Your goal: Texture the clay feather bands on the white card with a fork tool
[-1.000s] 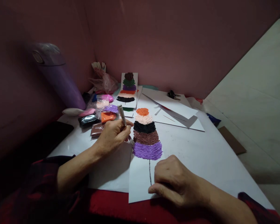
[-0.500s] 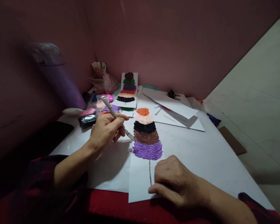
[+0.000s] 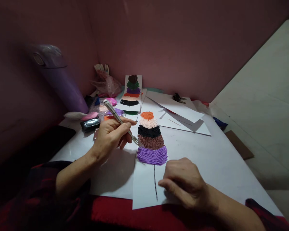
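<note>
Pink walls corner a white table (image 3: 214, 154). Left hand (image 3: 110, 136) pinches a fork (image 3: 121, 122), tines at the clay feather (image 3: 151, 139); right hand (image 3: 183, 183), fingers curled, pins its paper sheet (image 3: 144, 189) steady.

No legible text or labels.

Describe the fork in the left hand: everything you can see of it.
The fork is small, with a pale handle patterned in dark specks and a thin metal neck ending in short tines. The left hand grips it mid-handle, tilted, the handle end pointing up and away. Its tines meet the left edge of the brown clay band on the clay feather's paper sheet.
</note>
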Tool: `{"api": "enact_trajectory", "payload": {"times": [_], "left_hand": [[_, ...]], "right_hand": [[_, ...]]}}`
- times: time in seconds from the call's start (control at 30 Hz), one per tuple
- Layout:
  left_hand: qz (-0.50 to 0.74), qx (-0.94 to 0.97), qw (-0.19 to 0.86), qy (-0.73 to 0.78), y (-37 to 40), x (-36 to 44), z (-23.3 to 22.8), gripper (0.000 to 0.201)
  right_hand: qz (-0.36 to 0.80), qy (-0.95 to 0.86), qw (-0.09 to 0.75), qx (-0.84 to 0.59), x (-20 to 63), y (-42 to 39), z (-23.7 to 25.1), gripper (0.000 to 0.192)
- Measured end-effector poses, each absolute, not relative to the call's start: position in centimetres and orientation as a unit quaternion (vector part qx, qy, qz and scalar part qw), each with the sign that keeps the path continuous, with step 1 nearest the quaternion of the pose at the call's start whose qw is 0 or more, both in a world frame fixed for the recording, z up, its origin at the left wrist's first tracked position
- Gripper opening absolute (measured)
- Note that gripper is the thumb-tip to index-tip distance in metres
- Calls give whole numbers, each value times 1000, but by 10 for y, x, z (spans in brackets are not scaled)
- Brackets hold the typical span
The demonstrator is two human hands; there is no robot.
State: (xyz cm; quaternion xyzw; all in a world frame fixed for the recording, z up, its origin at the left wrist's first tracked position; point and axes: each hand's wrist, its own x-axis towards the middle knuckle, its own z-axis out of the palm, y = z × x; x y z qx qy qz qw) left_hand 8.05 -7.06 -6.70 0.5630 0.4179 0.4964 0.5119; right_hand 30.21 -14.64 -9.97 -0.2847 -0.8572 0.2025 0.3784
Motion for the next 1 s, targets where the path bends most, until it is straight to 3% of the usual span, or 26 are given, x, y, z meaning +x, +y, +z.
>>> {"api": "enact_trajectory", "payload": {"times": [0.13, 0.2, 0.3, 0.4, 0.53, 0.73, 0.83, 1.0], "left_hand": [[485, 599, 534, 347, -83, 86, -67, 18], [477, 624, 528, 322, -91, 90, -68, 18], [473, 670, 494, 287, -101, 96, -70, 19], [478, 718, 441, 250, -107, 100, -71, 19], [501, 734, 379, 258, -115, 105, -68, 21], [571, 645, 380, 338, -114, 104, -60, 15], [651, 529, 403, 366, -98, 97, -57, 12], [679, 420, 460, 388, -72, 85, -51, 10]], "right_hand": [[197, -778, 449, -393, 302, -146, -101, 13], [217, -763, 439, -423, 303, -145, -102, 22], [219, -770, 425, -423, 301, -146, -102, 30], [194, -782, 429, -408, 296, -147, -100, 15], [181, -784, 446, -393, 292, -149, -98, 17], [176, -749, 505, -392, 300, -150, -99, 16], [170, -721, 540, -400, 305, -147, -98, 15], [147, -706, 553, -417, 311, -142, -97, 11]]}}
